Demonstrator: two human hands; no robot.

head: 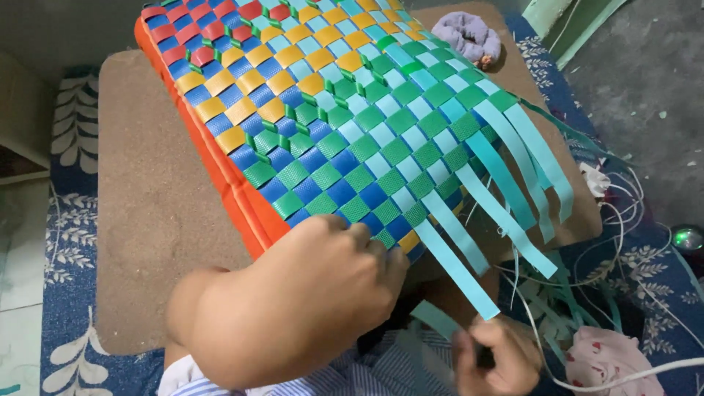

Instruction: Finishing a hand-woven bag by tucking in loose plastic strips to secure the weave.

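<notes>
A large woven panel (345, 110) of plastic strips in red, yellow, blue, green and light blue lies tilted across a brown board (147, 205). Its left side is orange. Several loose light-blue strip ends (506, 191) hang off its lower right edge. My left hand (293, 301) presses on the near corner of the weave, fingers curled over the edge. My right hand (495, 356), blurred, is closed at the bottom near the tip of one light-blue strip (458, 275) and a short strip piece (436, 319); what it grips is unclear.
A purple cloth bundle (469, 37) lies at the board's far edge. White cords and strip offcuts (609, 249) tangle on the blue floral mat (66, 235) at right. A pink cloth (609, 359) sits bottom right, a small green-lit object (687, 238) at the right edge.
</notes>
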